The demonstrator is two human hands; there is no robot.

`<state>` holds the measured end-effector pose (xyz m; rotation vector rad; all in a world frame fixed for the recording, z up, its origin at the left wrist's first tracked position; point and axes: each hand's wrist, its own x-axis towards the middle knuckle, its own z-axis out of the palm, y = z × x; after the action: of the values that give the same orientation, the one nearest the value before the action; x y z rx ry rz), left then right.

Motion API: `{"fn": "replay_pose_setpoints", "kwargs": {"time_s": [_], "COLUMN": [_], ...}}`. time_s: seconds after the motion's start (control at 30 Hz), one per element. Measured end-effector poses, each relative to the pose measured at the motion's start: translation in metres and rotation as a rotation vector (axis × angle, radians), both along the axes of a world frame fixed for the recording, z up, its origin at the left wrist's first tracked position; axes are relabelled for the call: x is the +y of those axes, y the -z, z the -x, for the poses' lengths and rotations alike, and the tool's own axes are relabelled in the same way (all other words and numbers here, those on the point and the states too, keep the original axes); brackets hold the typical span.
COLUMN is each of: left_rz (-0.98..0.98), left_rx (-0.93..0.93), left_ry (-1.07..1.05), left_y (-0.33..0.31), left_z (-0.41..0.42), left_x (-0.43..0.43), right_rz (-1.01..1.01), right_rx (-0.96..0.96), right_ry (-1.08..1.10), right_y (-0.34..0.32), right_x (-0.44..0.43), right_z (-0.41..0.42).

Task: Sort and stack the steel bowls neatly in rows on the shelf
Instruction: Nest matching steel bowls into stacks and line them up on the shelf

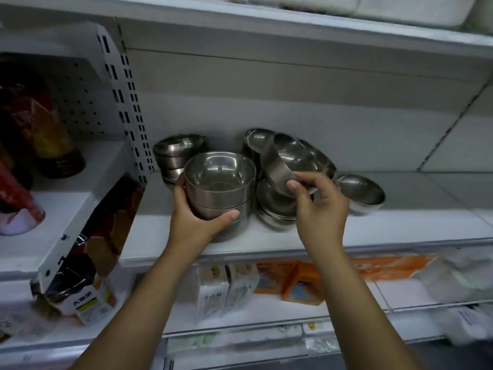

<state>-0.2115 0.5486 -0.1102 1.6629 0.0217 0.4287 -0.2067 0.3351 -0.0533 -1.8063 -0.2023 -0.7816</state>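
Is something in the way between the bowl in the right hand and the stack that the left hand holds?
Nothing visible is. The tilted bowl in the right hand hangs just right of the stack gripped by the left hand, and the top of that stack is uncovered.

front stack [219, 182]: lower bowls covered by the left hand [198, 222]; how many bowls it holds cannot be told.
rear left stack [177, 152]: its right part is hidden behind the front stack.
tilted bowl [286, 161]: lower edge covered by the fingers of the right hand [318, 209].
low stack [274, 209]: right side hidden by the right hand.
rear bowls [256, 140]: mostly behind the tilted bowl; number unclear.
red packets [24, 124]: blurred, cut by the left edge, print unreadable.
white boxes [213, 292]: lettering too blurred to read.
white bundles [373, 9]: cut by the top edge.
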Motion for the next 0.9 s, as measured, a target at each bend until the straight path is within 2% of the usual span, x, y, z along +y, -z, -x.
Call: {"fn": "replay_pose_setpoints", "kwargs": {"time_s": [0.27, 0.5, 0.67, 0.77, 0.9], "left_rz": [0.078, 0.114, 0.167, 0.226, 0.3], "left_rx": [-0.02, -0.026, -0.02, 0.004, 0.032], "left_ry": [0.004, 0.029, 0.023, 0.048, 0.068], "left_y": [0.005, 0.004, 0.001, 0.0, -0.002], "left_z": [-0.002, -0.001, 0.0, 0.001, 0.005], "left_x": [0.003, 0.006, 0.01, 0.017, 0.024], "right_rz": [0.457, 0.548, 0.48, 0.319, 0.065], "right_rx": [-0.107, -0.074, -0.01, 0.057, 0.185], "right_ry": [0.064, 0.09, 0.086, 0.063, -0.112], "right_y": [0.032, 0.045, 0.033, 0.019, 0.003], "right_x": [-0.007, -0.011, 0.002, 0.02, 0.042], "right_z": [-0.01, -0.007, 0.005, 0.019, 0.03]}}
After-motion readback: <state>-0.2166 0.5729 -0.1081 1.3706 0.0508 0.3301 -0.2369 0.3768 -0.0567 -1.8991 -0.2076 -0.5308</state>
